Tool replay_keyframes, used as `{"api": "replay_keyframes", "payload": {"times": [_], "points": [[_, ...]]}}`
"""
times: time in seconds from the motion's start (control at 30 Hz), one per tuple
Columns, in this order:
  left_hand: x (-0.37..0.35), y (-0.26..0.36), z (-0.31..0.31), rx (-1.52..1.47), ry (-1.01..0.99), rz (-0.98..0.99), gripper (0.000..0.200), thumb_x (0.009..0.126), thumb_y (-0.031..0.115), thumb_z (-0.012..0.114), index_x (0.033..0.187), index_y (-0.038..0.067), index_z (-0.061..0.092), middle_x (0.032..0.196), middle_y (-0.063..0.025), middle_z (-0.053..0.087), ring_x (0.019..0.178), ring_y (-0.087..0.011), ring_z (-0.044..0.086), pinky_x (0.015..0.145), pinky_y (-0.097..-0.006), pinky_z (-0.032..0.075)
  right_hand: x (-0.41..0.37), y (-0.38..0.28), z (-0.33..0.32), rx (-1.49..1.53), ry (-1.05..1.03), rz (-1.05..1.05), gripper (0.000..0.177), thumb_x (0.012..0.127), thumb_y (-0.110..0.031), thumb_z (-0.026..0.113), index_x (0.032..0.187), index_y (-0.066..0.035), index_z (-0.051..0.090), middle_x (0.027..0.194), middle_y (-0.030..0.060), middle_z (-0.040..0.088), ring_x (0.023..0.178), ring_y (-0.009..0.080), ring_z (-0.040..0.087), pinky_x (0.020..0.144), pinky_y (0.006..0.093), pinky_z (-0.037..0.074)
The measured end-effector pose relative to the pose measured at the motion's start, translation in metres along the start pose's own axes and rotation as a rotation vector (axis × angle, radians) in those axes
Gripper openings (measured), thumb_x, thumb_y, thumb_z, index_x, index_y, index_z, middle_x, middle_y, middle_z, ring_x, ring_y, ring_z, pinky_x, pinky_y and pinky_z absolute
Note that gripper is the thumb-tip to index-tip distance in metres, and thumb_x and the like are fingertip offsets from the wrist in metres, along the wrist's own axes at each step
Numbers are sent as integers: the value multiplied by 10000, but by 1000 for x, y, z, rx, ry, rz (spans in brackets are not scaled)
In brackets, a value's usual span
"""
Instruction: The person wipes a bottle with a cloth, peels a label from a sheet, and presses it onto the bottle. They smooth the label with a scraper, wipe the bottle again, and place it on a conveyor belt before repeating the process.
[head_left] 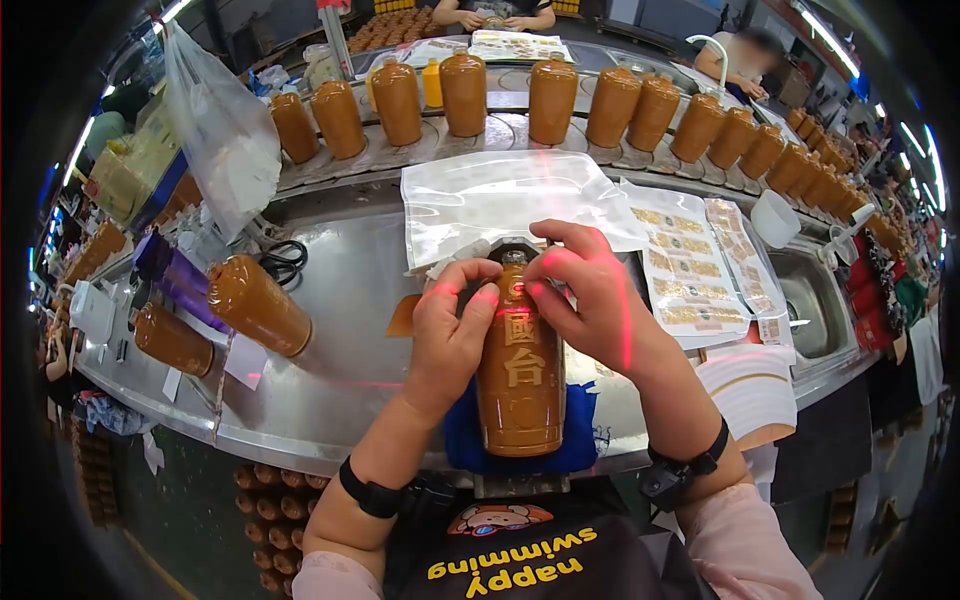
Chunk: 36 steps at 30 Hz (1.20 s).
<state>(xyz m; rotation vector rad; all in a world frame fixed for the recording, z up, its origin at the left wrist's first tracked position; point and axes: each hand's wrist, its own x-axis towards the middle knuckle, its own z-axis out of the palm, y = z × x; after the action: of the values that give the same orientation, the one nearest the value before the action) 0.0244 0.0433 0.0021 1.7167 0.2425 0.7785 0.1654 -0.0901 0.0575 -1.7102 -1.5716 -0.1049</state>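
A glossy brown bottle (pixel 521 395) lies in front of me, its neck pointing away and its base toward me. Gold characters run down its front, and a small round mark sits near the shoulder. A blue cloth (pixel 580 425) is under its lower part. My left hand (pixel 448 325) is closed at the bottle's upper left, thumb and index finger at the shoulder. My right hand (pixel 592 295) bends over the other side, its thumb and fingertips pressed at the shoulder beside the round mark. A crumpled white cloth (pixel 457 260) lies by my left fingers.
Behind the clear plastic sheet (pixel 500 195), brown bottles (pixel 464 95) line a curved conveyor. Gold decal sheets (pixel 685 260) lie right, near a sink (pixel 815 310). Two more bottles (pixel 258 305) and black scissors (pixel 287 262) are left. Two people sit across the conveyor.
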Motion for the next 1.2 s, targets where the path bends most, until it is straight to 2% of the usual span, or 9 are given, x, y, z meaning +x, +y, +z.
{"api": "replay_keyframes", "payload": {"times": [0.07, 0.2, 0.23, 0.5, 0.63, 0.8, 0.93, 1.03, 1.2], "points": [[0, 1, -1, 19, -1, -8, 244, 968, 89, 497, 1172, -31, 556, 1153, -87, 584, 1068, -113, 527, 946, -254, 419, -4, -3, -5, 84, 39, 44, 232, 867, -57, 631, 1098, -45, 631, 1172, 212, 611, 1074, 351, 609, 893, 415, 512], [1, 3, -1, 24, -11, -12, 236, 967, 93, 507, 1162, -27, 565, 1166, -90, 587, 1078, -117, 529, 963, -261, 413, -7, 2, -24, 635, 74, 487, 209, 918, -30, 579, 1125, -1, 569, 936, 99, 694, 759, 130, 666, 677, 263, 544], [2, 2, 0, 11, -14, -2, 234, 967, 93, 510, 1161, -26, 567, 1165, -90, 588, 1078, -118, 530, 966, -263, 412, -8, 6, -34, 749, 4, 620, 238, 909, -49, 598, 1139, 3, 571, 945, 85, 682, 791, 109, 645, 706, 257, 530], [5, 3, 3, 37, -31, -35, 224, 965, 87, 534, 1160, -18, 565, 1106, -66, 599, 976, -84, 563, 865, -231, 461, 3, 23, -34, 713, -263, 584, 221, 898, -102, 635, 1109, -41, 617, 1003, 29, 655, 925, 91, 616, 820, 259, 510], [10, 10, 6, 4, -68, -16, 191, 963, 83, 546, 1128, -10, 567, 1006, -33, 610, 866, -61, 573, 786, -208, 474, 3, 28, -28, 686, -276, 414, 241, 910, -107, 627, 1142, -44, 615, 1038, 36, 650, 991, 101, 598, 863, 255, 495], [10, 20, 6, 66, -37, 1, 113, 912, 115, 606, 977, 24, 614, 786, -53, 619, 754, -160, 566, 724, -295, 456, -4, 23, -35, 671, -146, 419, 227, 933, -26, 553, 1151, -27, 612, 1192, 84, 625, 1023, 118, 603, 884, 264, 500], [12, 28, 8, 159, -22, 134, 92, 919, 117, 612, 949, 30, 609, 722, -48, 609, 638, -165, 558, 645, -302, 455, -9, 16, -31, 423, -135, 82, 329, 888, 115, 489, 1170, -15, 599, 1405, 177, 498, 1037, 171, 632, 857, 290, 531], [12, 43, 8, 300, -33, 200, 87, 926, 119, 608, 944, 33, 606, 745, -60, 617, 672, -173, 575, 649, -310, 455, -7, 8, -18, 192, -68, -93, 193, 864, -34, 651, 1055, -31, 628, 1337, 183, 549, 1030, 277, 634, 855, 372, 520], [3, 29, 6, 17, 39, 124, 127, 950, 119, 576, 1029, 24, 605, 936, -72, 625, 867, -159, 580, 784, -304, 459, -2, 0, -8, 197, -39, -49, 133, 820, -94, 703, 866, -16, 605, 1195, 200, 600, 1013, 367, 599, 847, 420, 503]]}}
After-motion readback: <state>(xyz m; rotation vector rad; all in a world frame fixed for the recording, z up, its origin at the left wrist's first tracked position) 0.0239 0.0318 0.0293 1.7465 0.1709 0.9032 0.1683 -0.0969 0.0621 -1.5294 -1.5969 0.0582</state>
